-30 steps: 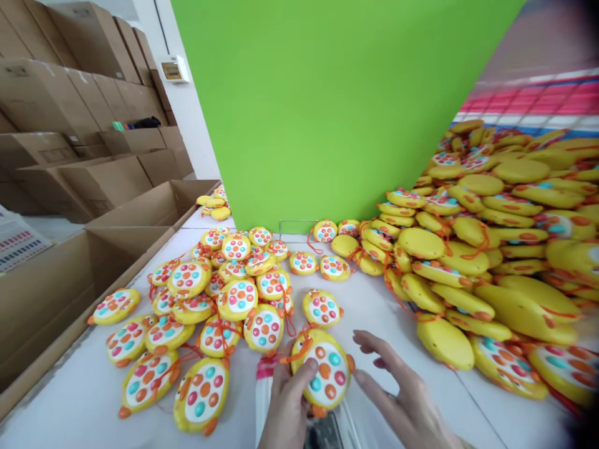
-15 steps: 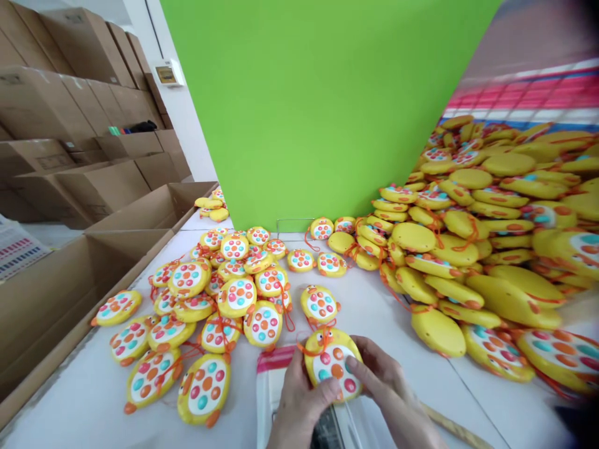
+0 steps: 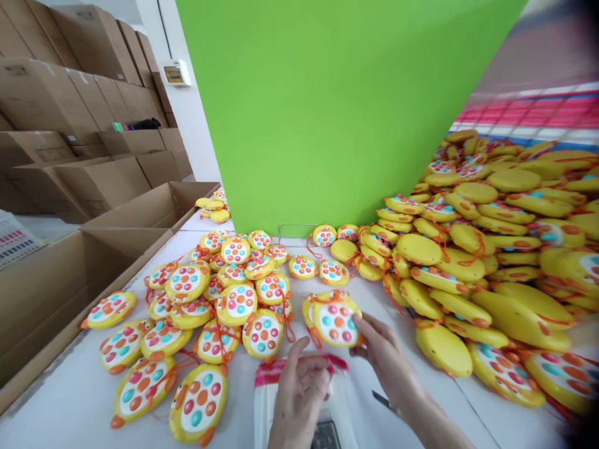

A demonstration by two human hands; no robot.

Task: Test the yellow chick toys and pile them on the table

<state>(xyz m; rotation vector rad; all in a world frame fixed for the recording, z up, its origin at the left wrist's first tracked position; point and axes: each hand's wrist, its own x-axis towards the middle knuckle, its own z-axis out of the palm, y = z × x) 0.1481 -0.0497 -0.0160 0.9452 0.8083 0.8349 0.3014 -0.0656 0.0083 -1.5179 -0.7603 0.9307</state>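
Observation:
My right hand grips a yellow toy by its right edge. The toy has a white face with pink, orange and turquoise buttons and an orange cord. Behind it, partly covered, another yellow toy lies on the table. My left hand is open, fingers loosely bent and apart, with nothing in it. Beneath that hand lies a clear plastic bag with a pink strip, and a dark rectangular thing shows at its lower part. Beside my right wrist is a thin dark blade-like tool, mostly hidden.
Several button toys lie loosely heaped on the white table to the left. A tall pile of yellow toys fills the right. A green panel stands behind. Open cardboard boxes border the table's left side.
My right hand has moved the toy forward, away from me, over the toy behind it. My left hand has let go of it and stays back above the bag.

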